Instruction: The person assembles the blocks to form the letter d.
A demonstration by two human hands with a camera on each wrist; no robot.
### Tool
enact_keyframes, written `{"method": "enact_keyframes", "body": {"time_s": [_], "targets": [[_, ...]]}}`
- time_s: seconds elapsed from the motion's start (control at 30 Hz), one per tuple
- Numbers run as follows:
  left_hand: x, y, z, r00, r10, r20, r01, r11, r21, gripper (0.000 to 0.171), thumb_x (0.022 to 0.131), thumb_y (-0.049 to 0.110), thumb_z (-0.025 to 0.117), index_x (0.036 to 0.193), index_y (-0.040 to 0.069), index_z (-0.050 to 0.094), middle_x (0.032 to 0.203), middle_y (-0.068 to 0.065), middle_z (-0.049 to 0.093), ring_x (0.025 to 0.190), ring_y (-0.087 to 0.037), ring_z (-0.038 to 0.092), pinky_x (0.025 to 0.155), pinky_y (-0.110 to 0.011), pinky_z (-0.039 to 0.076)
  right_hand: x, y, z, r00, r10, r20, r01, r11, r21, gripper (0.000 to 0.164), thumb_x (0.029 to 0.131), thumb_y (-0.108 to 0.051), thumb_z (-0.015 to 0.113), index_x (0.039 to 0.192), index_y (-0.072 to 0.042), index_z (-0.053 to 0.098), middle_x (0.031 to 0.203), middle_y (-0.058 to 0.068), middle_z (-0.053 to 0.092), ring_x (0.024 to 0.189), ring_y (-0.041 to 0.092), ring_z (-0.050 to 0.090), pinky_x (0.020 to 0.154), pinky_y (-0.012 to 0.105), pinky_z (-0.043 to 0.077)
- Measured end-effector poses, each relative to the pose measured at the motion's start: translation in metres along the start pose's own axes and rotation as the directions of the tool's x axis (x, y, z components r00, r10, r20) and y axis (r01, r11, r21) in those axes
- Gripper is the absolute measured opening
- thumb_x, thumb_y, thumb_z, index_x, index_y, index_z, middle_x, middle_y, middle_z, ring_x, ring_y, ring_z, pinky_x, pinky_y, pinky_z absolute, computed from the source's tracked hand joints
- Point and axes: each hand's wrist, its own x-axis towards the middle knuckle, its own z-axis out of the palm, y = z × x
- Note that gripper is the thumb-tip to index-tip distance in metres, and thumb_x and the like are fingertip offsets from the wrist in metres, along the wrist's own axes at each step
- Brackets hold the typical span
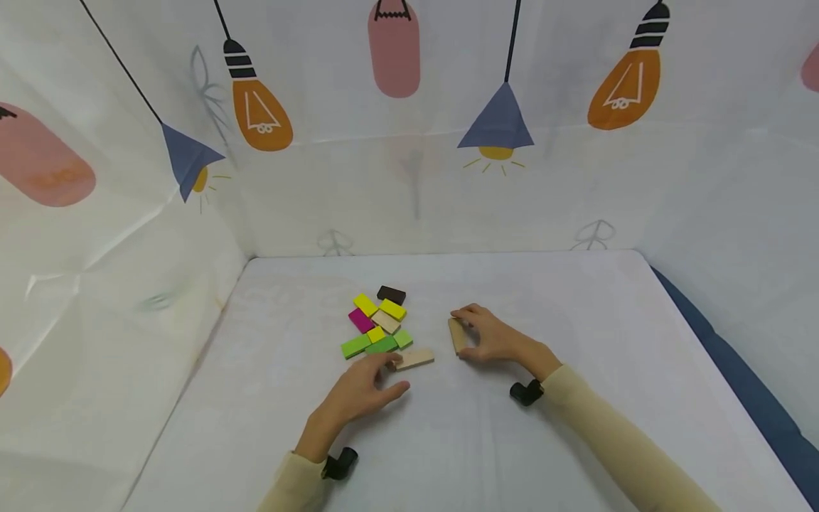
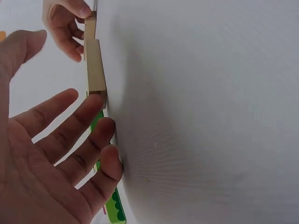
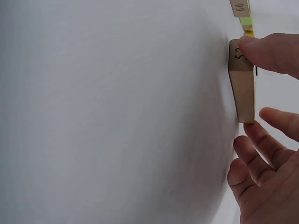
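My right hand (image 1: 495,338) holds a plain wooden block (image 1: 457,336) by its two ends, thumb at the near end and fingertips at the far one. In the right wrist view the thumb covers part of a printed number on the end of this block (image 3: 243,93). My left hand (image 1: 363,390) has its fingers spread and thumb apart, fingertips at the left end of another plain wooden block (image 1: 416,359). Whether they touch that block (image 2: 96,67) is unclear in the left wrist view. Just beyond the left hand lie a green block (image 1: 382,345) and a light green block (image 1: 403,338).
Several more blocks form a flat cluster: yellow (image 1: 392,309), magenta (image 1: 361,320), plain wood (image 1: 387,322) and bright green (image 1: 355,346). A dark brown block (image 1: 391,294) lies at its far edge. White patterned sheets surround the white table (image 1: 544,299).
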Motion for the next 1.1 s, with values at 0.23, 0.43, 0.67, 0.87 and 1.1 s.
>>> {"method": "enact_keyframes", "body": {"time_s": [0.23, 0.43, 0.67, 0.87, 1.1], "targets": [[0.011, 0.004, 0.004, 0.997, 0.059, -0.04, -0.057, 0.997, 0.046, 0.045, 0.093, 0.034, 0.076, 0.133, 0.017, 0.065, 0.121, 0.001, 0.063, 0.089, -0.01, 0.054, 0.077, -0.026, 0.052, -0.017, 0.012, -0.003, 0.997, 0.014, -0.073, -0.012, 0.999, 0.031, 0.077, 0.083, -0.024, 0.081, 0.148, 0.002, 0.049, 0.138, 0.02, 0.054, 0.121, 0.033, 0.055, 0.102, 0.055, 0.048], [0.019, 0.008, 0.006, 0.996, 0.084, 0.009, -0.084, 0.996, 0.013, 0.041, 0.092, 0.021, 0.077, 0.131, 0.015, 0.066, 0.109, 0.003, 0.065, 0.085, -0.01, 0.055, 0.075, -0.024, 0.051, -0.027, 0.016, -0.003, 0.992, 0.008, -0.125, -0.003, 0.999, 0.039, 0.078, 0.083, -0.026, 0.081, 0.148, 0.003, 0.049, 0.136, 0.022, 0.055, 0.119, 0.035, 0.056, 0.101, 0.058, 0.048], [0.028, 0.013, 0.008, 0.982, 0.143, 0.121, -0.13, 0.985, -0.11, 0.054, 0.09, 0.025, 0.081, 0.14, 0.015, 0.061, 0.108, 0.003, 0.065, 0.081, -0.012, 0.057, 0.071, -0.021, 0.052, -0.035, 0.02, -0.002, 0.986, 0.03, -0.161, -0.024, 0.999, 0.039, 0.078, 0.082, -0.026, 0.082, 0.147, 0.002, 0.05, 0.133, 0.02, 0.057, 0.117, 0.034, 0.057, 0.1, 0.058, 0.048], [0.044, 0.014, 0.008, 0.973, 0.193, 0.127, -0.186, 0.98, -0.069, 0.077, 0.085, 0.025, 0.086, 0.152, 0.014, 0.049, 0.147, -0.005, 0.051, 0.086, -0.012, 0.059, 0.079, -0.021, 0.052, -0.038, 0.02, 0.001, 0.982, 0.061, -0.178, -0.055, 0.998, 0.037, 0.075, 0.08, -0.026, 0.084, 0.141, 0.003, 0.052, 0.132, 0.021, 0.057, 0.116, 0.034, 0.055, 0.098, 0.056, 0.048], [0.057, 0.01, 0.01, 0.95, 0.216, 0.224, -0.208, 0.976, -0.061, 0.084, 0.082, 0.023, 0.087, 0.154, 0.011, 0.046, 0.149, -0.004, 0.05, 0.084, -0.007, 0.058, 0.08, -0.02, 0.052, -0.039, 0.018, 0.002, 0.981, 0.071, -0.179, -0.061, 0.996, 0.065, 0.071, 0.079, -0.022, 0.085, 0.138, 0.002, 0.054, 0.13, 0.019, 0.058, 0.118, 0.034, 0.054, 0.1, 0.057, 0.046]]}}
